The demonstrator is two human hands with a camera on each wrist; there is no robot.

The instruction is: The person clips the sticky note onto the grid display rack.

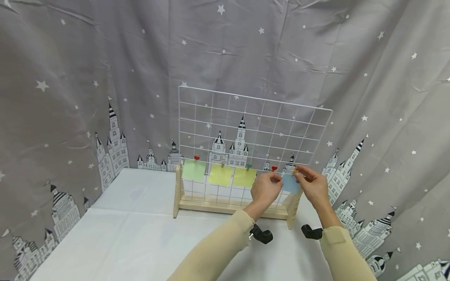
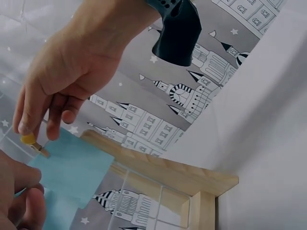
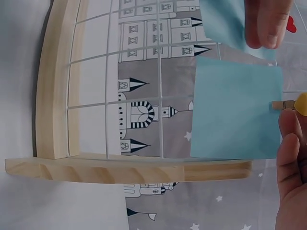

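Note:
My right hand [image 1: 314, 185] pinches a small wooden clothespin with a yellow ornament [image 3: 301, 103] at the top edge of a blue paper square [image 3: 237, 110]. That square hangs against the right end of a white wire grid [image 1: 258, 111]. My left hand [image 1: 266, 189] is just to the left, fingers bent, over a second blue paper square [image 3: 223, 24]. Its fingertips lie in front of this paper near its edge; whether they pinch it cannot be told. A red heart clip [image 1: 274, 168] sits above the left hand.
Left of my hands, a green paper [image 1: 194, 170] and two yellow ones, the outer yellow paper [image 1: 220, 175] and inner yellow paper [image 1: 244, 177], hang from clips. A wooden stand [image 1: 211, 206] holds the grid on a white table [image 1: 140, 234]. A grey curtain [image 1: 140, 58] stands behind.

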